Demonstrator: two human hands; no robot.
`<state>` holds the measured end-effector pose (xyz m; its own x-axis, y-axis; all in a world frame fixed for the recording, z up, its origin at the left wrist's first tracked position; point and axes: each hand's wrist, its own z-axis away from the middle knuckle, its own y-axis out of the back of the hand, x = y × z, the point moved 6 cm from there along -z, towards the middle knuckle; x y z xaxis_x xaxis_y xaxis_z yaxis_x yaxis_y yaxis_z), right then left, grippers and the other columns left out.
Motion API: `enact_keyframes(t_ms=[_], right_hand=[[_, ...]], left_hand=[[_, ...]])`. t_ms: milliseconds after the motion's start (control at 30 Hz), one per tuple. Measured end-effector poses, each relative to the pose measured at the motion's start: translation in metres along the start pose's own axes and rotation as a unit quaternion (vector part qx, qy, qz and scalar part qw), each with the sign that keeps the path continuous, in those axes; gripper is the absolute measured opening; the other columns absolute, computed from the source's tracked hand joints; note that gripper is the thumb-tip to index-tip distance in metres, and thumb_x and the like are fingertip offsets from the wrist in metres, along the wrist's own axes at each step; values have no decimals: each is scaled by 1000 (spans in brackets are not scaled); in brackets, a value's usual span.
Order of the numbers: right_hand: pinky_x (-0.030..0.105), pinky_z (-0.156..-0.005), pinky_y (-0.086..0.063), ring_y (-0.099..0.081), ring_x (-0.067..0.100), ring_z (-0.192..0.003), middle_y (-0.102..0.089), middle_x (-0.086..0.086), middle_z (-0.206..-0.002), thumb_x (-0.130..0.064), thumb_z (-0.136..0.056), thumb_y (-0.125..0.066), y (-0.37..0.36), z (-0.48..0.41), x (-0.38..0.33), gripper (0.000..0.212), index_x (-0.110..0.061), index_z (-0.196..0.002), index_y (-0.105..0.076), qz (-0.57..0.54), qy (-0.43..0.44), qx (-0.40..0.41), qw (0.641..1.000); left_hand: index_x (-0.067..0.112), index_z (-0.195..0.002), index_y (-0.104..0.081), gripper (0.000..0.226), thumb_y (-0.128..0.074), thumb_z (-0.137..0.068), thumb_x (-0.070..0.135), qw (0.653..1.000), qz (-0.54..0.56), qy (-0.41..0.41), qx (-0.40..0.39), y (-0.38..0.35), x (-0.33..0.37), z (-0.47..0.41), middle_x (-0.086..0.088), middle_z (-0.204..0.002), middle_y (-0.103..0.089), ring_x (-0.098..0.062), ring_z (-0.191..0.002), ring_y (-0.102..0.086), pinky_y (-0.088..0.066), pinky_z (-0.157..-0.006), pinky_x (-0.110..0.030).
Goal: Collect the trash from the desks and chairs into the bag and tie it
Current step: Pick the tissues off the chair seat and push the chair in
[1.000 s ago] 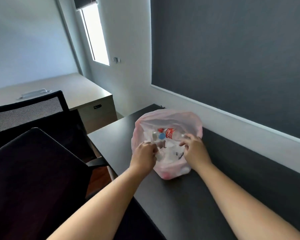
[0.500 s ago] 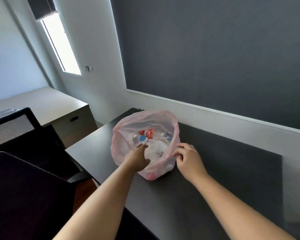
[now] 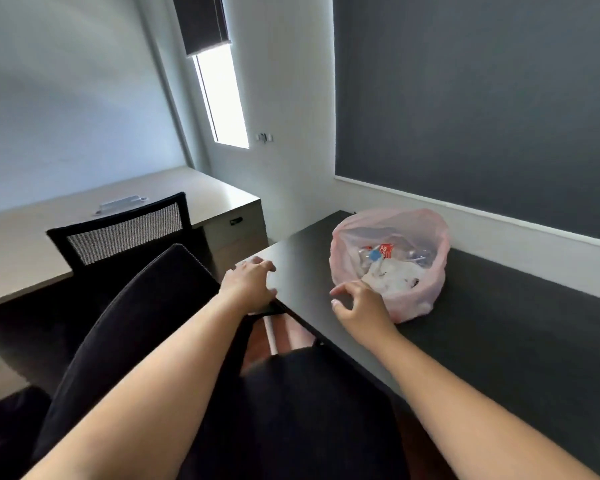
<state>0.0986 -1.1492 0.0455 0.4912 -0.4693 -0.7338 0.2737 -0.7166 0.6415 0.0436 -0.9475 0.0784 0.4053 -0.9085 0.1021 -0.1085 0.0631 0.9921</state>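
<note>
Dark desk [image 3: 499,341] in a plain office room, pink bag [image 3: 426,289] on it with its mouth open.

Nearest the bag, the right hand [image 3: 361,308] hovers half-open and empty, fingers curled, beside its thin crinkled plastic; left of the bag, the left hand [image 3: 248,285] is spread, holding nothing, over the desk's corner. Inside lie a clear bottle [image 3: 388,252] and white paper, probably ready for tying.

Window [image 3: 224,98] w/ dark blind [image 3: 201,22] is glowing far beyond the left fingers [image 3: 257,263]. Grey wall panel [image 3: 482,98] is looming above & beyond the right fingers [image 3: 342,294]. Wall switch [image 3: 264,137] is sitting just right of window.
</note>
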Motion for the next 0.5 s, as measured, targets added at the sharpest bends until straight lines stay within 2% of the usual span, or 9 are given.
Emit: enact_keyframes(t_ms=[167,267,400,500], right_hand=[[21,-88,-41,-54,14,-113,-57,-4,-120,-33,-85,-62,-119,48,-85,35,-24,-118,-57,-52,-17,-120,991],[23,-92,-41,-51,14,-118,-53,-5,-124,-39,-85,-63,-177,74,-122,42,-28,-124,-52,-91,-25,-195,976],[26,-98,-41,-49,14,-119,-50,-4,-131,-41,-85,-63,-227,98,-158,48,-29,-128,-48,-93,-16,-261,961],[27,-97,-42,-50,13,-116,-51,-3,-130,-41,-85,-63,-245,106,-172,47,-29,-128,-48,-88,-14,-277,957]], left_hand=[[26,-130,-50,48,-59,-85,38,992,-43,117,31,35,-155,91,-1,-140,-43,-24,-128,-41,-37,-103,-42],[27,-131,-50,48,-59,-85,39,985,-41,167,9,34,-212,132,-2,-142,-39,-24,-129,-40,-36,-103,-41],[28,-133,-49,49,-61,-86,33,982,76,170,-32,15,-247,166,-8,-139,-44,-24,-125,-46,-38,-106,-34],[27,-133,-53,44,-59,-89,27,972,171,161,-6,8,-252,177,-8,-137,-54,-22,-126,-50,-35,-105,-26]])
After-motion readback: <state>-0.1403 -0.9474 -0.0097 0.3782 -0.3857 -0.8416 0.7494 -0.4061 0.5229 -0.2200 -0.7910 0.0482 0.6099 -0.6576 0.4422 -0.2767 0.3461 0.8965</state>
